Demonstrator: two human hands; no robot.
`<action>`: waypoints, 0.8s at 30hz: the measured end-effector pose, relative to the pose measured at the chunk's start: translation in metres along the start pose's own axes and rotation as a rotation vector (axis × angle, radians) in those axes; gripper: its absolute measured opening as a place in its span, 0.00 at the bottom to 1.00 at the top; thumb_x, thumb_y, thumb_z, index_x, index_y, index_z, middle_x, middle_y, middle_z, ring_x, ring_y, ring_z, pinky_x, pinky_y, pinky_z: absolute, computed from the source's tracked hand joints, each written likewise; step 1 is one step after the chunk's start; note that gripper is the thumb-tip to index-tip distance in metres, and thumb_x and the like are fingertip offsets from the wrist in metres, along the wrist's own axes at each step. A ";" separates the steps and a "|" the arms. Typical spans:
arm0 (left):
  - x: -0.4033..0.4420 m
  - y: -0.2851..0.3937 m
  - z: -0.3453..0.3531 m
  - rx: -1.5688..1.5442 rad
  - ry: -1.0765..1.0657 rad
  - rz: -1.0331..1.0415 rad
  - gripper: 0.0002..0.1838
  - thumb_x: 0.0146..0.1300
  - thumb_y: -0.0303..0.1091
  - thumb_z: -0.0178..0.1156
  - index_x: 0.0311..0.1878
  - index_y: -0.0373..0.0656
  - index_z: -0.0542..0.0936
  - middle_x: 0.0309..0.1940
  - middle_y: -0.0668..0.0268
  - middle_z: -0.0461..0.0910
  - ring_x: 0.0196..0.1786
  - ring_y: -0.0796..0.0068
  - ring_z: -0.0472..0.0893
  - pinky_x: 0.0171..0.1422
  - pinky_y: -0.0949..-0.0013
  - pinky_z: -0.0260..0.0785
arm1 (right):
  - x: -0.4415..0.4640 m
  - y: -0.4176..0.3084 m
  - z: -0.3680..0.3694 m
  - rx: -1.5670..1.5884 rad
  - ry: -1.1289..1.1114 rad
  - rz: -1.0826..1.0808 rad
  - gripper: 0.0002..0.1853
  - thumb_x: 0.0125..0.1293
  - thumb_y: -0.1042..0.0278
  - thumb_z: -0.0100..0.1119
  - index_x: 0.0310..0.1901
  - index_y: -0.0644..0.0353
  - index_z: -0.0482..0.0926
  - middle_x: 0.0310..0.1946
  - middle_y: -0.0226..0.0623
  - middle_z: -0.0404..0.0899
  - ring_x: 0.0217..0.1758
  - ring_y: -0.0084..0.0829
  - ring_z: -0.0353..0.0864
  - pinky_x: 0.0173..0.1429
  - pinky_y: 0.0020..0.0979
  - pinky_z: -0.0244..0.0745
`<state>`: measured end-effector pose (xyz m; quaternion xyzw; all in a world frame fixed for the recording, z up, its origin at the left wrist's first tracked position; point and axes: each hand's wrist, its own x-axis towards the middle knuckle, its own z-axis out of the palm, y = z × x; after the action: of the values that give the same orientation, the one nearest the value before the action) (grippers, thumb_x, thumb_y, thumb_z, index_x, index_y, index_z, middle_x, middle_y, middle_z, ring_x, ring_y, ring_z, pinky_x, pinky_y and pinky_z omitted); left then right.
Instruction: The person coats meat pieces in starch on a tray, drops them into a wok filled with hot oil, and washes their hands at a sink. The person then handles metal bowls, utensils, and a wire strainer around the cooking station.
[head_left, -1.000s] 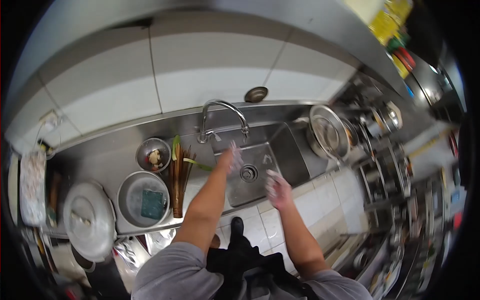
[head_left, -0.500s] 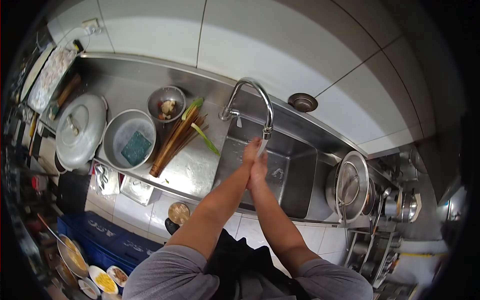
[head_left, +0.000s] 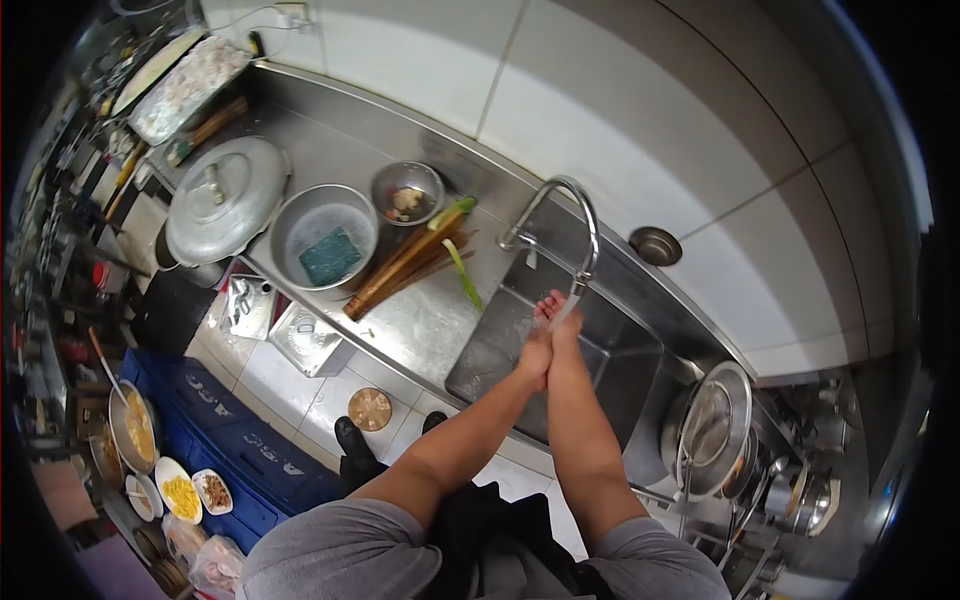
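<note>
Swapped places since the last frame: my right grip is now forward under the tap, and my left grip has dropped back to about the right wrist. View swung too, so the table shifted in frame; don't read that as gear moving.

Status: rinse in progress. Both grips are what's being rinsed, held touching each other over the near side of the sink. Water's on, stream landing on the right.

Done, my read: most suds off; I see no white foam on the skin, though undersides are hidden. Left: finishing the wrist area, tap off.

Right fingers are loosely spread, pinching nothing. Left lies against the right wrist; can't tell whether it's closed round it or just pressed flat.

Untouched on the table: stick bundle, basin with green pad inside, small bowl.
</note>
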<state>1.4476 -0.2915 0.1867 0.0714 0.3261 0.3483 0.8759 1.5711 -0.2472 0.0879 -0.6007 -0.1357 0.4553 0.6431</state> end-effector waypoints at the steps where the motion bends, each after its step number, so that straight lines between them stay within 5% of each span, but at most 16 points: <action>1: 0.006 0.003 -0.007 -0.006 0.011 0.035 0.30 0.75 0.58 0.39 0.56 0.38 0.75 0.49 0.53 0.80 0.48 0.65 0.80 0.51 0.61 0.73 | -0.002 0.002 0.008 0.114 0.079 0.027 0.14 0.70 0.64 0.51 0.48 0.66 0.76 0.37 0.46 0.83 0.40 0.41 0.84 0.39 0.37 0.81; 3: 0.021 0.024 -0.026 0.480 0.038 -0.037 0.27 0.75 0.54 0.42 0.55 0.37 0.74 0.46 0.53 0.80 0.45 0.62 0.81 0.46 0.59 0.76 | 0.002 0.002 0.030 0.226 0.117 0.145 0.13 0.68 0.66 0.49 0.46 0.67 0.76 0.37 0.51 0.82 0.41 0.45 0.85 0.43 0.40 0.84; 5: 0.026 0.049 -0.038 0.586 0.053 -0.048 0.24 0.71 0.48 0.48 0.56 0.36 0.74 0.43 0.54 0.81 0.39 0.62 0.83 0.39 0.57 0.79 | 0.025 0.002 0.035 0.265 -0.035 0.387 0.12 0.68 0.67 0.48 0.43 0.69 0.74 0.40 0.56 0.81 0.42 0.48 0.85 0.48 0.44 0.85; 7: 0.017 0.083 -0.058 0.758 0.018 0.089 0.21 0.68 0.43 0.53 0.56 0.37 0.74 0.39 0.56 0.82 0.35 0.64 0.84 0.36 0.59 0.80 | 0.035 -0.009 0.063 0.402 -0.196 0.309 0.13 0.69 0.65 0.48 0.38 0.70 0.73 0.39 0.54 0.81 0.42 0.49 0.84 0.51 0.48 0.85; 9: -0.010 0.116 -0.086 0.867 -0.050 0.162 0.19 0.66 0.37 0.54 0.57 0.38 0.74 0.38 0.59 0.81 0.33 0.68 0.83 0.36 0.62 0.80 | 0.038 -0.029 0.095 0.422 -0.086 0.345 0.18 0.73 0.58 0.46 0.40 0.70 0.72 0.36 0.52 0.81 0.39 0.48 0.84 0.48 0.46 0.85; 13: -0.109 0.192 -0.156 0.755 -0.054 0.109 0.16 0.66 0.32 0.54 0.56 0.40 0.74 0.38 0.61 0.81 0.36 0.69 0.84 0.36 0.65 0.80 | 0.059 -0.059 0.118 0.324 -0.040 0.416 0.16 0.72 0.58 0.48 0.34 0.64 0.74 0.29 0.43 0.82 0.32 0.37 0.83 0.35 0.35 0.83; 15: -0.153 0.227 -0.222 0.742 0.033 0.110 0.21 0.70 0.39 0.56 0.61 0.41 0.71 0.46 0.59 0.81 0.41 0.70 0.84 0.41 0.67 0.79 | 0.074 -0.073 0.119 0.174 -0.040 0.370 0.13 0.70 0.60 0.50 0.32 0.60 0.75 0.25 0.37 0.81 0.28 0.32 0.82 0.30 0.31 0.80; 21: -0.300 0.334 -0.415 0.534 0.471 0.267 0.18 0.61 0.31 0.62 0.54 0.40 0.75 0.36 0.59 0.82 0.33 0.71 0.83 0.35 0.67 0.78 | 0.063 -0.088 0.136 -0.261 0.058 0.140 0.07 0.66 0.63 0.50 0.32 0.52 0.75 0.22 0.30 0.76 0.22 0.27 0.76 0.23 0.29 0.72; 22: -0.314 0.351 -0.448 0.533 0.552 0.295 0.17 0.58 0.31 0.64 0.52 0.40 0.77 0.35 0.59 0.82 0.32 0.72 0.82 0.34 0.67 0.78 | 0.055 -0.082 0.125 -0.277 -0.179 0.059 0.08 0.67 0.59 0.47 0.32 0.47 0.74 0.20 0.27 0.71 0.20 0.27 0.71 0.21 0.30 0.66; 23: -0.323 0.367 -0.485 0.511 0.557 0.306 0.17 0.58 0.31 0.64 0.52 0.40 0.77 0.35 0.59 0.82 0.32 0.72 0.82 0.34 0.67 0.78 | 0.049 -0.073 0.124 -0.374 -0.074 0.050 0.09 0.67 0.56 0.46 0.33 0.46 0.73 0.18 0.25 0.66 0.18 0.27 0.66 0.19 0.30 0.60; 24: -0.328 0.381 -0.524 0.577 0.617 0.329 0.17 0.55 0.30 0.66 0.49 0.41 0.78 0.35 0.59 0.82 0.34 0.70 0.83 0.36 0.66 0.77 | 0.008 -0.066 0.156 -0.509 0.210 -0.014 0.07 0.63 0.64 0.46 0.27 0.49 0.66 0.17 0.29 0.63 0.15 0.27 0.62 0.17 0.31 0.59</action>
<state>0.7284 -0.2759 0.0847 0.2566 0.6399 0.3828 0.6149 1.4909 -0.1308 0.1819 -0.7859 -0.1825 0.3370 0.4852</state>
